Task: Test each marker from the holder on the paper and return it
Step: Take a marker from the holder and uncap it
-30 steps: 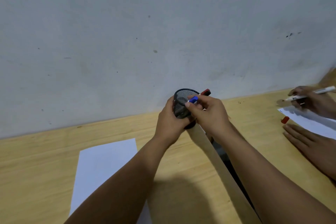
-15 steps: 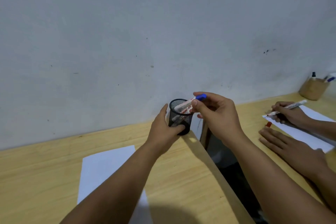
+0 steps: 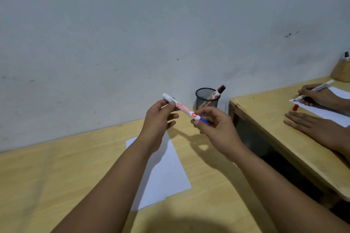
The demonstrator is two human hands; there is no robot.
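Over the wooden desk, both bare forearms reach fwd, hands raised above the white paper sheet lying flat w/ its near corner toward the camera. Left hand pinches the white barrel of a blue-capped marker near its butt end; right hand curls fingers round the blue cap end. Marker tilts down to the right, red print on barrel. Behind, by the grey wall, a black wire-mesh holder, round, upright, holds a dark-red-capped marker leaning right. Far right, 2nd desk: another person's hands, one writing w/ a marker.
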